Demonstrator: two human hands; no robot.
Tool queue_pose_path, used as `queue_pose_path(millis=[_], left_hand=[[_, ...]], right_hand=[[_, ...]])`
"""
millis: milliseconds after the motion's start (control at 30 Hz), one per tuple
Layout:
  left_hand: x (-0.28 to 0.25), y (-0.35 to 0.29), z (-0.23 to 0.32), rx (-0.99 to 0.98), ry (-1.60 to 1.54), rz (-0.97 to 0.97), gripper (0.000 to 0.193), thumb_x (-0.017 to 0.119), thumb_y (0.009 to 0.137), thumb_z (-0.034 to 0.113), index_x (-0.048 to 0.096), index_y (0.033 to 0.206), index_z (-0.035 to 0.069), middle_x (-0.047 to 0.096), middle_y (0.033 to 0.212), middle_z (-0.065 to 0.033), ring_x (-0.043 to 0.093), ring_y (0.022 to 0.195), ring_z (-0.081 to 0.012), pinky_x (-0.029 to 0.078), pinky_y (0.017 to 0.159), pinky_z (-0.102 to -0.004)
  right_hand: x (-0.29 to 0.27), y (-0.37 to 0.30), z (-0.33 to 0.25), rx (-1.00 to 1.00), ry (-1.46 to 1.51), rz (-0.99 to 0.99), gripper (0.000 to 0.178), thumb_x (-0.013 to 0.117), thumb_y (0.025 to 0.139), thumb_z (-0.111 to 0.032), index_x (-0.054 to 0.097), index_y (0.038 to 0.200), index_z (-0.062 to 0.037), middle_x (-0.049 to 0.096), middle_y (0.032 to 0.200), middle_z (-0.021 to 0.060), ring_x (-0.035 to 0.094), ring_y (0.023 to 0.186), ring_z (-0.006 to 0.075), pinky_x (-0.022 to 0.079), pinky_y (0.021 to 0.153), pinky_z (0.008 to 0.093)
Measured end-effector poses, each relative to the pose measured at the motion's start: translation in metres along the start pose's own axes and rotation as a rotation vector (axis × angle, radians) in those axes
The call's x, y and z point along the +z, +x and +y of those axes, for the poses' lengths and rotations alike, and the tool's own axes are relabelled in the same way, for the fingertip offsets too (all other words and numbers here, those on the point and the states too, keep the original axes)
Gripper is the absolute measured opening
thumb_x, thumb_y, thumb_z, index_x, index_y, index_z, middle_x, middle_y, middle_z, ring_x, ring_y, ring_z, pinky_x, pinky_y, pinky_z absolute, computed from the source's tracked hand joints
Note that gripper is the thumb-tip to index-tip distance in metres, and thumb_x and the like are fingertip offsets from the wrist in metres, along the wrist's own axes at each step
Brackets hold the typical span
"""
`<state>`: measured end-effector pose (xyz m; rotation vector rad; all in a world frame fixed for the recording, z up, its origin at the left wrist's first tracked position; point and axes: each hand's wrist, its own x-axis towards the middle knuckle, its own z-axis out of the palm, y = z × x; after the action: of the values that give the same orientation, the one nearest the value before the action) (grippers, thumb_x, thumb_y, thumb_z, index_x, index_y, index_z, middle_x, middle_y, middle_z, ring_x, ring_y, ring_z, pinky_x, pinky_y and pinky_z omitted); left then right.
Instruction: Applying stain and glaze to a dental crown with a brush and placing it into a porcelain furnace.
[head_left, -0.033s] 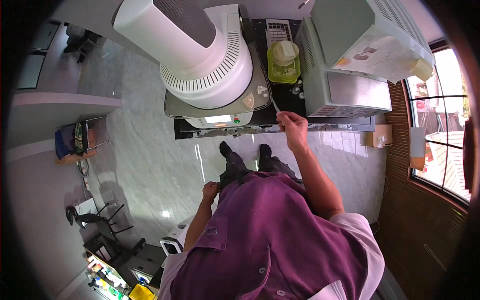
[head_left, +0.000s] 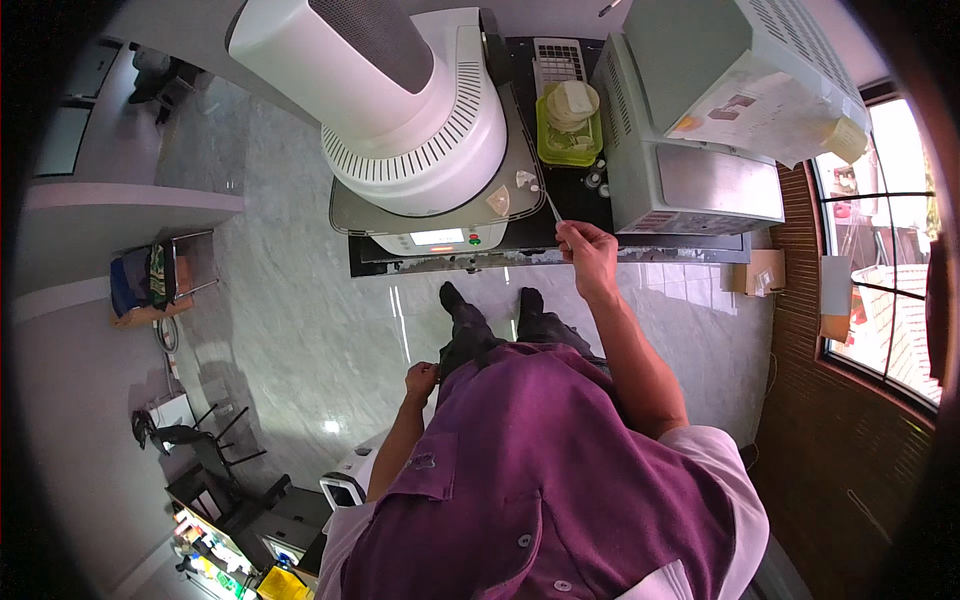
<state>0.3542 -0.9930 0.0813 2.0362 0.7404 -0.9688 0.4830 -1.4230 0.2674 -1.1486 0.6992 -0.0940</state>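
My right hand (head_left: 588, 254) is raised over the front edge of the dark bench, its fingers pinched on a slim pale tool (head_left: 554, 210) that points away from me. The tool's tip is close to the right rim of a grey tray (head_left: 400, 221). On that tray lie a cream-coloured wedge-shaped piece (head_left: 499, 200) and a small white piece (head_left: 524, 178). My left hand (head_left: 422, 381) hangs low beside my thigh with its fingers curled; anything inside them is hidden. A large white machine (head_left: 420, 150) rises over the tray, with a lit screen (head_left: 437, 238) on its front.
A yellow-green basket (head_left: 570, 155) with stacked pale round pieces (head_left: 572, 106) stands right of the tray, near small bottles (head_left: 593, 180) and a white keyboard (head_left: 558, 60). Grey box-shaped equipment (head_left: 690, 185) bounds the bench on the right. A cardboard box (head_left: 762, 273) sits by the window wall.
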Motion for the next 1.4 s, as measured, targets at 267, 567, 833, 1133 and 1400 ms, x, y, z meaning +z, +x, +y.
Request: queue_pose_path(millis=[267, 567, 833, 1133, 1400], left_hand=[[0.000, 0.001, -0.004, 0.021, -0.019, 0.017, 0.028, 0.069, 0.086, 0.025, 0.071, 0.096, -0.001, 0.072, 0.083, -0.0111, 0.070, 0.072, -0.0188, 0.058, 0.068, -0.0325], [-0.001, -0.006, 0.002, 0.017, -0.098, -0.013, 0.027, 0.070, 0.087, 0.024, 0.070, 0.097, -0.002, 0.072, 0.083, -0.0112, 0.070, 0.071, -0.0182, 0.058, 0.067, -0.0322], [-0.001, -0.001, 0.001, 0.011, 0.007, 0.021, 0.028, 0.070, 0.088, 0.026, 0.071, 0.096, -0.001, 0.073, 0.083, -0.0113, 0.071, 0.072, -0.0192, 0.058, 0.067, -0.0328], [-0.001, -0.001, 0.002, 0.025, 0.005, 0.008, 0.025, 0.068, 0.087, 0.025, 0.071, 0.093, 0.000, 0.072, 0.081, -0.0100, 0.071, 0.071, -0.0183, 0.058, 0.066, -0.0321], [-0.002, 0.000, 0.002, 0.037, 0.008, 0.000, 0.026, 0.068, 0.088, 0.025, 0.070, 0.094, 0.000, 0.072, 0.080, -0.0104, 0.071, 0.071, -0.0176, 0.058, 0.066, -0.0318]], right_hand=[[0.002, -0.001, -0.003, -0.031, 0.015, 0.046, 0.014, 0.074, 0.085, -0.011, 0.073, 0.089, 0.0022, 0.065, 0.072, 0.0020, 0.055, 0.060, 0.0078, 0.044, 0.054, 0.0233], [0.004, -0.003, -0.004, -0.028, -0.014, 0.035, 0.015, 0.074, 0.085, -0.011, 0.073, 0.091, 0.0023, 0.067, 0.075, 0.0028, 0.055, 0.060, 0.0080, 0.044, 0.055, 0.0234], [0.000, 0.001, -0.002, -0.022, -0.061, 0.020, 0.018, 0.074, 0.085, -0.013, 0.073, 0.092, 0.0033, 0.067, 0.075, 0.0032, 0.055, 0.061, 0.0082, 0.045, 0.057, 0.0233], [0.002, -0.002, -0.003, -0.023, -0.013, 0.030, 0.017, 0.074, 0.086, -0.013, 0.073, 0.091, 0.0026, 0.066, 0.075, 0.0032, 0.055, 0.062, 0.0080, 0.045, 0.056, 0.0234], [0.005, -0.005, -0.004, 0.000, -0.017, 0.011, 0.017, 0.075, 0.085, -0.013, 0.073, 0.091, 0.0032, 0.066, 0.073, 0.0036, 0.055, 0.060, 0.0082, 0.045, 0.056, 0.0231]])
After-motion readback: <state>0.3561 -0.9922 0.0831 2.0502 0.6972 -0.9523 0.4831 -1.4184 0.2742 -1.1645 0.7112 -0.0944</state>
